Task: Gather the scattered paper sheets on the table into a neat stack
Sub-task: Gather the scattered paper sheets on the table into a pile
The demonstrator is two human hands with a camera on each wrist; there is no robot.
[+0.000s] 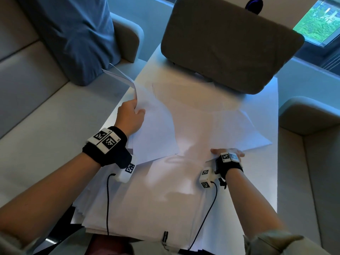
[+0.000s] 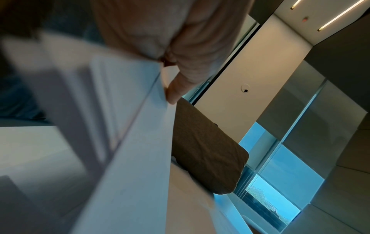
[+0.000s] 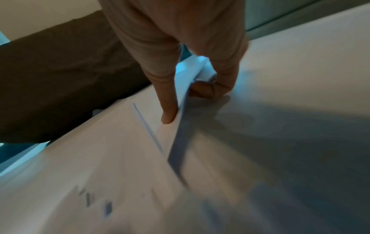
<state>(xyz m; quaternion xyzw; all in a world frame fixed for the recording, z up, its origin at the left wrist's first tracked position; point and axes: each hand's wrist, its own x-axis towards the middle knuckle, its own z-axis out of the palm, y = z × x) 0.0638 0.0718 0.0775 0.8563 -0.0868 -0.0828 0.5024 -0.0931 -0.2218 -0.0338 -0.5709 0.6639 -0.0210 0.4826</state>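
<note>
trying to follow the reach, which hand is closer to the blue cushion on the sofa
Left. The left hand grips sheets at the table's left edge, just below the blue cushion; the right hand is across the table, far from it.

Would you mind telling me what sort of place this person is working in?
Probably an office lounge or meeting booth: a pale upholstered sofa wraps a small white table, cushions lie about, and recessed strip lights line the ceiling.

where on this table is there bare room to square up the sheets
Little room. Loose paper sheets cover the table from the brown cushion at the far end to the near edge. The only bare strip runs along the right edge, beside the sofa arm. Both the left hand and the right hand already hold sheets.
</note>
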